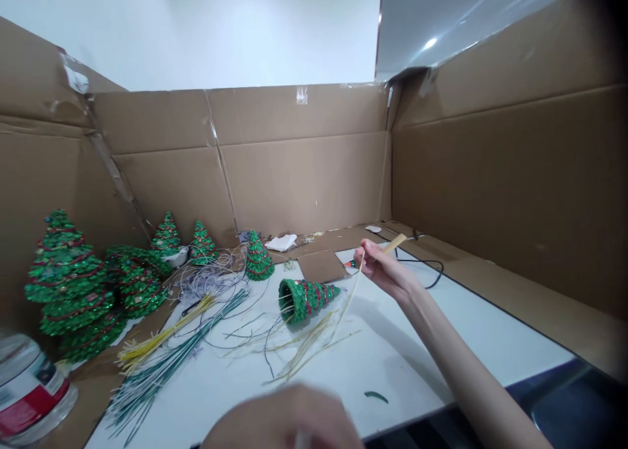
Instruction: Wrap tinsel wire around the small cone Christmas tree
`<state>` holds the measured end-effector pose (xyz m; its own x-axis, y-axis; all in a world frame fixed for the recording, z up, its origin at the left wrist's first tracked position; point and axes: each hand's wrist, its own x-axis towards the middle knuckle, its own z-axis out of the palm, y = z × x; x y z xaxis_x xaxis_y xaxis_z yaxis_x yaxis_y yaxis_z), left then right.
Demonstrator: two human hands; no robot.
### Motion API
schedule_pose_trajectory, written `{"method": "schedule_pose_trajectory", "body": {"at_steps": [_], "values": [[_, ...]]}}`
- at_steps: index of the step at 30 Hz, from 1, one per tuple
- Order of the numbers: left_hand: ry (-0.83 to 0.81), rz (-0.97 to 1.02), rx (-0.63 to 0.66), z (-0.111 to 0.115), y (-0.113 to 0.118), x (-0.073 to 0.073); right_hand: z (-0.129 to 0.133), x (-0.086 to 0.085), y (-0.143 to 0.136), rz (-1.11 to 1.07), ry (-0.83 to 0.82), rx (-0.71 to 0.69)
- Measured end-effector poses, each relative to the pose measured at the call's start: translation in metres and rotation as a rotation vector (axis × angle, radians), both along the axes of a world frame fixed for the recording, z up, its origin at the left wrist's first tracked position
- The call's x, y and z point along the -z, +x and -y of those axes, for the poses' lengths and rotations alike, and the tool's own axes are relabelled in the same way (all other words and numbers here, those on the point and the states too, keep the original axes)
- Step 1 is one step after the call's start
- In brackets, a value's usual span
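Observation:
My right hand (377,266) is raised over the white board, its fingers pinched on a thin pale yellow strand (361,275) that hangs down. A flat tan stick (395,243) sticks out behind the same hand. Close to the camera at the bottom, my left hand (284,419) is curled and blurred; what its fingers hold is unclear. Below and left of my right hand, a green cone-shaped tinsel tree (314,298) with red garland lies on its side, its hollow base facing left. Loose yellow strands (304,351) lie in front of it.
Bundles of green strands (171,351) and yellow strands (167,334) lie left, beside tangled wire (206,272). Several upright trees (69,279) and a jar (32,390) stand on the left. A black cord (436,272) lies at right. Cardboard walls (304,174) surround the white board (471,324).

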<state>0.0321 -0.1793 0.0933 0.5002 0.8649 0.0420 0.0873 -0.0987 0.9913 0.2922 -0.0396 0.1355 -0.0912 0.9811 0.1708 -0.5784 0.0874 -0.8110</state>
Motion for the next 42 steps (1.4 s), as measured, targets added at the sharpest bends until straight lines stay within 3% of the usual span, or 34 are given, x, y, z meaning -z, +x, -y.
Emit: {"method": "schedule_pose_trajectory", "body": {"at_steps": [2, 4, 8, 12, 18, 24, 28, 34, 40, 42], "values": [[0.142, -0.057, -0.058, -0.036, 0.015, -0.02, -0.003, 0.002, -0.008, 0.018, 0.002, -0.066], [0.298, -0.139, -0.211, -0.065, 0.031, -0.031, -0.005, 0.007, -0.017, 0.037, -0.003, -0.126], [0.243, -0.203, -0.183, -0.092, 0.059, -0.025, -0.004, 0.02, -0.037, 0.067, -0.004, -0.249], [0.102, 0.008, -0.084, -0.096, 0.073, -0.006, 0.002, 0.03, -0.05, 0.119, 0.005, -0.37], [-0.074, 0.209, -0.055, -0.097, 0.067, 0.009, 0.002, 0.04, -0.051, 0.143, -0.002, -0.437], [-0.071, 0.205, -0.046, -0.095, 0.068, 0.014, -0.006, 0.053, -0.044, 0.157, 0.033, -0.459], [-0.077, 0.204, -0.058, -0.095, 0.068, 0.019, -0.002, 0.052, -0.046, 0.189, 0.066, -0.441], [-0.094, 0.24, -0.12, -0.099, 0.068, 0.026, 0.002, 0.052, -0.057, 0.166, 0.007, -0.306], [-0.066, 0.228, -0.17, -0.1, 0.071, 0.03, 0.005, 0.052, -0.063, 0.226, 0.086, -0.35], [-0.069, 0.234, -0.161, -0.1, 0.073, 0.032, 0.003, 0.052, -0.062, 0.219, 0.086, -0.277]]}}
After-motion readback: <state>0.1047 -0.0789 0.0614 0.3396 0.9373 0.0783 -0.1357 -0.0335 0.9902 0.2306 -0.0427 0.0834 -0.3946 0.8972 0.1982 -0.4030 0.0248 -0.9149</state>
